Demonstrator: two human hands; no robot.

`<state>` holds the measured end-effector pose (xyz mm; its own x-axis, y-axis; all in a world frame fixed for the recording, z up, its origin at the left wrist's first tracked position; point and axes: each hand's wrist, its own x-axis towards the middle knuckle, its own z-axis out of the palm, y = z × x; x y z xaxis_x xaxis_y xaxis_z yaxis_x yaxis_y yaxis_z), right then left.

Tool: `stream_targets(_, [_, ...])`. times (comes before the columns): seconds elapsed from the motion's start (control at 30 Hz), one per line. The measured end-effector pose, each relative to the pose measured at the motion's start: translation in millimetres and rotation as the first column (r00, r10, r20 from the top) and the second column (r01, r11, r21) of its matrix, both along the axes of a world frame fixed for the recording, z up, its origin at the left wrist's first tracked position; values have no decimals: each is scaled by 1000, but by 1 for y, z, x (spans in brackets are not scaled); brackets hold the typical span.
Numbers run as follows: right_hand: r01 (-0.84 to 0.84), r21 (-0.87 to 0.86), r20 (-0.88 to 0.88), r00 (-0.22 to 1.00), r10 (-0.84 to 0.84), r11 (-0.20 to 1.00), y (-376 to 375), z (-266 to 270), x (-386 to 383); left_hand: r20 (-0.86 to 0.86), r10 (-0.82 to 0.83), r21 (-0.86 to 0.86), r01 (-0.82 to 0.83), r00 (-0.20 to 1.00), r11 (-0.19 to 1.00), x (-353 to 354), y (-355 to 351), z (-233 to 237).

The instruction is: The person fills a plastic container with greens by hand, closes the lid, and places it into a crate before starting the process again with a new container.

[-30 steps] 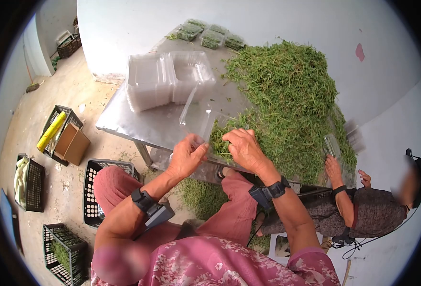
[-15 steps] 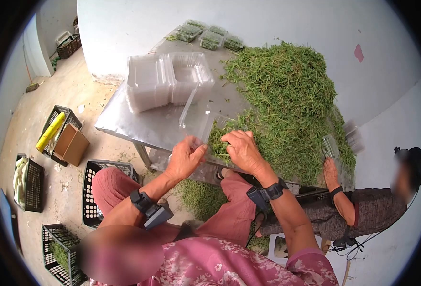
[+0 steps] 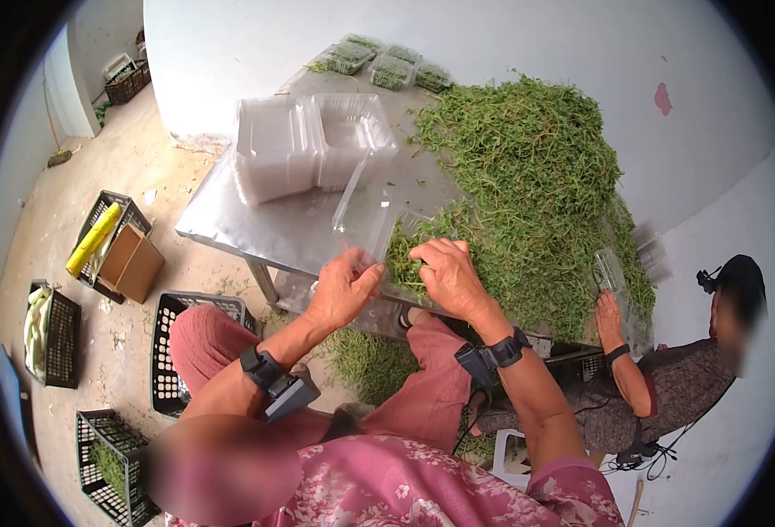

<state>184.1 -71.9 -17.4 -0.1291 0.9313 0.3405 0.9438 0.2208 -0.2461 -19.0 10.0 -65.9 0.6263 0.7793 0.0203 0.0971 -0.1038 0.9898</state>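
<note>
An open clear plastic container (image 3: 367, 227) lies near the table's front edge, its lid side to the left and green sprigs (image 3: 402, 255) in its right side. My left hand (image 3: 345, 288) is closed at the container's near edge, thumb and fingers pinched together there. Over the right side of the container, my right hand (image 3: 454, 279) is curled round some green sprigs, with stems showing by the fingertips. A large heap of the same greens (image 3: 528, 167) spreads across the right of the metal table (image 3: 229, 215).
Nested clear containers (image 3: 273, 145) stand behind my left hand. Several filled boxes (image 3: 391, 72) sit at the table's far end. A co-worker's hand (image 3: 609, 318) touches another clear box (image 3: 608, 270) at right. Black crates (image 3: 163, 351) stand on the floor at left.
My hands stay almost in place, the right one still closed on the sprigs. The co-worker's head has moved a little lower and to the left.
</note>
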Motion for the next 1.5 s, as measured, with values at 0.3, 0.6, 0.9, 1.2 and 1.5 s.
stream_targets(0.3, [-7,3,4,1000,7,1000,0,0,0,-10,-1,15,2,1000,1000,1,1,-3])
stream_targets(0.6, [-169,-91,-50,985,165,981,13,10,2,11,-12,-17,12,1000,1000,2,2,-3])
stream_targets(0.9, [-142,-213,-17,990,141,967,18,10,4,-1,-5,-34,5,1000,999,2,1,2])
stream_targets(1.2, [-23,-291,-54,998,8,956,-1,48,13,4,-8,-48,8,1000,999,2,-4,10])
stream_targets(1.5, [21,-333,-114,992,-62,943,-12,45,22,32,6,-76,-4,999,997,4,-4,8])
